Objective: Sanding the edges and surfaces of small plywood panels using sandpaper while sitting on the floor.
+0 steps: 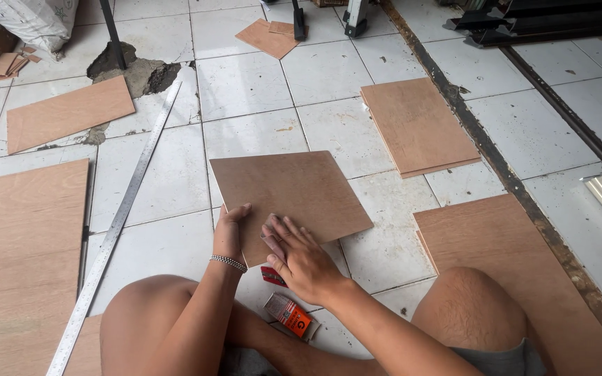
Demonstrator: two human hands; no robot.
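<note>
A brown plywood panel [294,191] lies flat on the white tiled floor in front of my crossed legs. My left hand [230,233], with a beaded bracelet on the wrist, grips the panel's near left edge. My right hand [299,256] presses down on the near part of the panel with a small piece of sandpaper [270,224] under the fingers. A small red and orange box [290,315] lies on the floor between my legs, just below my right wrist.
A long steel ruler [116,226] lies diagonally at the left. More plywood sheets lie around: a stack [418,125] at the right back, one [503,244] under my right knee, a large one [22,244] at the left. A floor rail [496,160] runs along the right.
</note>
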